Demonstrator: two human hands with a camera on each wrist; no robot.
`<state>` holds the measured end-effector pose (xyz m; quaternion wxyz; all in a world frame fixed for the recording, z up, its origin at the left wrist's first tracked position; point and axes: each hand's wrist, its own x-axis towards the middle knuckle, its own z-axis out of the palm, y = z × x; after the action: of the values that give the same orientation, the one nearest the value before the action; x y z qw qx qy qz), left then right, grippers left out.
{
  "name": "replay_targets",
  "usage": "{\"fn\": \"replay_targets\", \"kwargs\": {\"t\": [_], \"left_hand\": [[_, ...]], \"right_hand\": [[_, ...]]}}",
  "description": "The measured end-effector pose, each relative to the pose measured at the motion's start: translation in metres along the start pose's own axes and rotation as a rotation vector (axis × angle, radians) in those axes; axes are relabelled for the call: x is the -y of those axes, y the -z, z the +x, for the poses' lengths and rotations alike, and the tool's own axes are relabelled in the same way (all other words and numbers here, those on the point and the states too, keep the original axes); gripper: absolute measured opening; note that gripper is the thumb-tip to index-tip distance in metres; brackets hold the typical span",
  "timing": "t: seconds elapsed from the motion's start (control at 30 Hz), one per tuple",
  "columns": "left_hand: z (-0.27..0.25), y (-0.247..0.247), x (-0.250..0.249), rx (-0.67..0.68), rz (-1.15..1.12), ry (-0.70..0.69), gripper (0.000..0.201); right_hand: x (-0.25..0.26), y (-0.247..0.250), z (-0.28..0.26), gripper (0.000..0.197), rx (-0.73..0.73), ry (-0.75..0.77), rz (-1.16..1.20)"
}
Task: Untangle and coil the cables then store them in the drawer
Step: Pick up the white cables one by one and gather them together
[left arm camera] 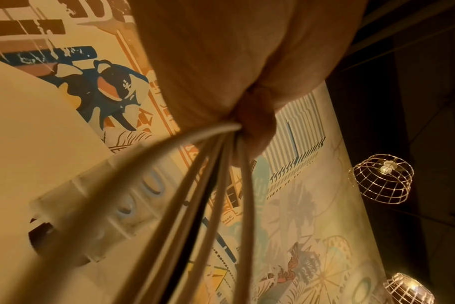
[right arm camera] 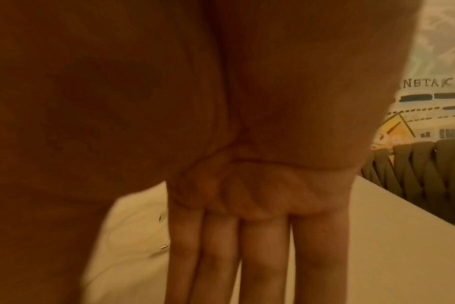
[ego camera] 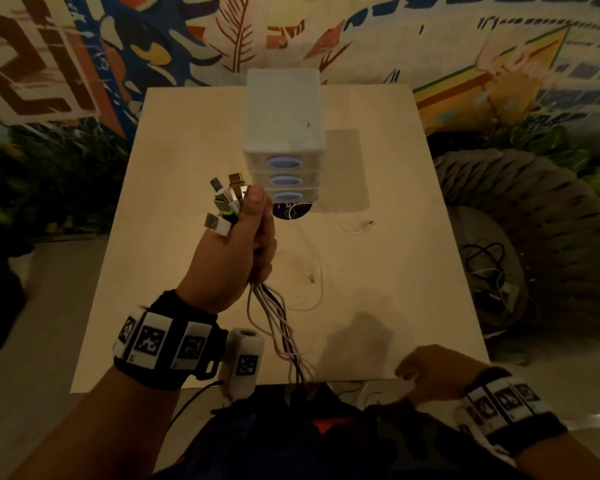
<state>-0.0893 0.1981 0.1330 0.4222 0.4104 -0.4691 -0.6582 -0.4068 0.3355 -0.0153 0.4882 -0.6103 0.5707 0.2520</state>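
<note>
My left hand (ego camera: pixel 253 230) is raised over the table and grips a bundle of cables (ego camera: pixel 274 317) in its fist. Several USB plugs (ego camera: pixel 227 199) stick up above the thumb. The strands hang down past the table's front edge; the left wrist view shows the cables (left arm camera: pixel 216 174) coming out under the curled left hand (left arm camera: pixel 221 61). The white three-drawer unit (ego camera: pixel 284 133) stands at the back middle, all its drawers closed. My right hand (ego camera: pixel 430 372) is low at the front edge, its fingers (right arm camera: pixel 262 246) straight and holding nothing.
Two loose white cables lie on the wooden table (ego camera: pixel 413 271): one (ego camera: pixel 354 228) near the drawer unit, one (ego camera: pixel 309 275) behind my left hand. A dark round mat (ego camera: pixel 291 211) shows under the unit. A woven chair (ego camera: pixel 534 220) on the right holds black cables (ego camera: pixel 485 265).
</note>
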Motion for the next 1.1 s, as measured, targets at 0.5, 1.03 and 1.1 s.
{"fn": "replay_targets", "kwargs": {"t": [0.5, 1.03, 1.1], "left_hand": [[-0.017, 0.018, 0.005, -0.021, 0.038, 0.091, 0.036], [-0.022, 0.019, -0.013, -0.050, 0.147, 0.009, 0.040], [-0.018, 0.010, -0.017, -0.056, 0.207, -0.029, 0.036]], "right_hand": [[0.145, 0.100, 0.153, 0.040, -0.549, 0.062, -0.123], [0.131, 0.151, 0.038, 0.010, -0.963, 0.412, 0.303], [0.134, 0.157, -0.003, 0.008, -0.982, 0.554, 0.358]]}}
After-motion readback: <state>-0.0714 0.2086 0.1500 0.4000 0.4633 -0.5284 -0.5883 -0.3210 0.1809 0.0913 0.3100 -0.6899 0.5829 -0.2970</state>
